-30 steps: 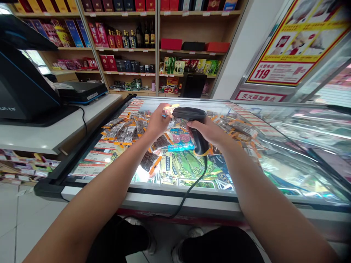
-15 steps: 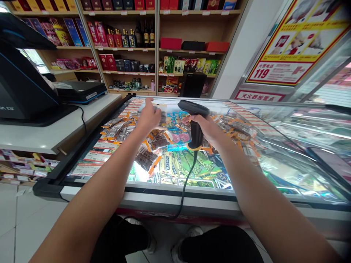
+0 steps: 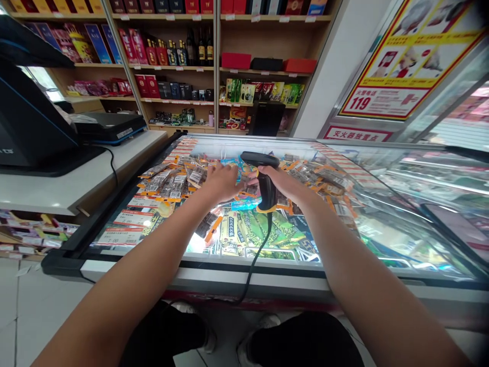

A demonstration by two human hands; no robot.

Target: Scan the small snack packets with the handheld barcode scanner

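Here, black scanner [image 3: 267,195] gripped in right hand [image 3: 281,180], left hand [image 3: 223,183] alongside over packets [image 3: 178,185], left grasp hard to tell.

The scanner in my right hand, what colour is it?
The scanner is mostly black, with yellow-orange trim at its base, shown best in the head view.
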